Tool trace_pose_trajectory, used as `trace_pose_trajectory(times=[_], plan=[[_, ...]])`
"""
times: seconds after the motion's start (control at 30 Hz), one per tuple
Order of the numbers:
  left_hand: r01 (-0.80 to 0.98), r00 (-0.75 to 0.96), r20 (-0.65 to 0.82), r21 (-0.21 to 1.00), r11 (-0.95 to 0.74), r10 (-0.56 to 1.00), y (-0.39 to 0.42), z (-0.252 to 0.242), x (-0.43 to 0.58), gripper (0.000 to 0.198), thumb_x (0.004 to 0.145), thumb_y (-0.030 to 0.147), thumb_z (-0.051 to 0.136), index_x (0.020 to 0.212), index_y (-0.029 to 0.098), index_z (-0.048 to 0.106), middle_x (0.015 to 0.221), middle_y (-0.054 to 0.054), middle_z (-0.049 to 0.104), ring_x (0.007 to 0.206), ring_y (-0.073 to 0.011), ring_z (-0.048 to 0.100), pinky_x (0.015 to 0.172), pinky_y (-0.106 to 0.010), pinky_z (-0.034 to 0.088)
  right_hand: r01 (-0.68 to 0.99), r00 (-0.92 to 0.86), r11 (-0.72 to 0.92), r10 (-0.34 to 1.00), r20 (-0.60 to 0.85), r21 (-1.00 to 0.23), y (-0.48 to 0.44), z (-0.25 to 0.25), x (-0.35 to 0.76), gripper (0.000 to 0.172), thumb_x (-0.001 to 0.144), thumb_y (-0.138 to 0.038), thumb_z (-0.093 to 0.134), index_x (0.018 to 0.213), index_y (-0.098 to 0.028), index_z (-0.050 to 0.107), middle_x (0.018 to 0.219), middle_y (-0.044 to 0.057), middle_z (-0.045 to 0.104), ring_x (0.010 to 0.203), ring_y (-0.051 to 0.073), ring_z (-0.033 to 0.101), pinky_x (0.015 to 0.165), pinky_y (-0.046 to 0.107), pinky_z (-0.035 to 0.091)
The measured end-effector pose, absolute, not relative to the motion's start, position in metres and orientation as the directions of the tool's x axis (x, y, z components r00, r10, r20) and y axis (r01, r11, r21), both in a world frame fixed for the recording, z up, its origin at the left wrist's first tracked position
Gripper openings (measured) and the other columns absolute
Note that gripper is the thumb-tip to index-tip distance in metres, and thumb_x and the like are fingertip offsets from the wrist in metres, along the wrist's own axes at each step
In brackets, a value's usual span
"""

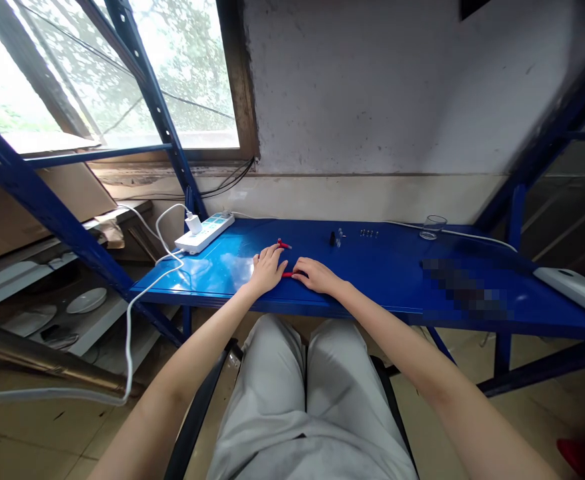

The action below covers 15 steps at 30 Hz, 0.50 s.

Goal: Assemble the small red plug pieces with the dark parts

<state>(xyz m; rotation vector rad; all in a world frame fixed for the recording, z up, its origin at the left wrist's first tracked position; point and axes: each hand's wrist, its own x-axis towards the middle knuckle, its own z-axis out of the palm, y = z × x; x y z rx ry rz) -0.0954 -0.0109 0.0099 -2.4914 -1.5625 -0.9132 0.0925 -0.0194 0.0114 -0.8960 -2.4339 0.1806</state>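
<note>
My left hand (268, 268) rests palm down on the blue tabletop, fingers stretched forward. Just beyond its fingertips is a small red piece with a pale tip (284, 245); whether they touch is unclear. A slim red rod-like piece (287, 274) lies between my left thumb and my right fingertips. My right hand (315, 275) is closed, its bent fingers pinching the dark right end of that piece. The kind of the red pieces is too small to make out. Farther back are a small black part (332, 239) and several tiny clear pieces (339, 237).
A white power strip (206, 233) with a plugged-in cable sits on the left end of the blue table (382, 287). Several tiny shiny bits (369, 233) lie toward the back. A clear glass (432, 227), a blurred dark area and a white device (577, 290) are rightward.
</note>
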Motion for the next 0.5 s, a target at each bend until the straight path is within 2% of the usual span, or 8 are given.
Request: trace_pose_trajectory(times=[0.13,0.27,0.37,0.5], plan=[[0.72,0.213,0.591,0.444,-0.534,0.778,-0.008,0.021,-0.088,0.026,0.089,0.031,0.04,0.106,0.021,0.058,0.116,-0.009,0.059,0.112,-0.024,0.049,0.093,-0.042,0.036,0.524,-0.426,0.68,0.731,0.534,-0.513,-0.013,0.014,0.097,0.017,0.087,-0.032,0.046,0.082,-0.018,0.055,0.08,0.003,0.054,0.067,0.013,0.049,0.065,0.028,0.04],[0.349,0.163,0.575,0.727,-0.591,0.802,0.002,0.04,-0.059,0.027,0.09,0.034,0.04,0.097,0.018,0.06,0.083,-0.005,0.064,0.078,-0.0152,0.059,0.073,-0.028,0.046,0.393,-0.146,0.583,0.803,0.578,-0.712,-0.003,0.023,0.103,0.021,0.086,-0.04,0.045,0.083,-0.02,0.05,0.07,-0.001,0.05,0.059,0.012,0.046,0.057,0.026,0.037],[0.165,0.055,0.568,0.806,-0.568,0.821,0.008,0.048,-0.029,0.025,0.089,0.035,0.041,0.091,0.017,0.058,0.072,-0.003,0.06,0.064,-0.0109,0.055,0.062,-0.023,0.044,0.299,-0.005,0.578,0.797,0.604,-0.76,0.004,0.026,0.107,0.026,0.087,-0.046,0.04,0.084,-0.021,0.046,0.07,-0.001,0.049,0.057,0.011,0.045,0.056,0.025,0.036],[0.052,0.001,0.519,0.853,-0.519,0.854,0.01,0.037,-0.002,0.017,0.088,0.03,0.045,0.091,0.016,0.054,0.073,-0.002,0.06,0.062,-0.0092,0.054,0.062,-0.022,0.044,0.372,0.159,0.533,0.77,0.617,-0.76,0.006,0.02,0.113,0.033,0.088,-0.052,0.034,0.08,-0.022,0.045,0.066,-0.001,0.048,0.058,0.012,0.044,0.057,0.025,0.035]])
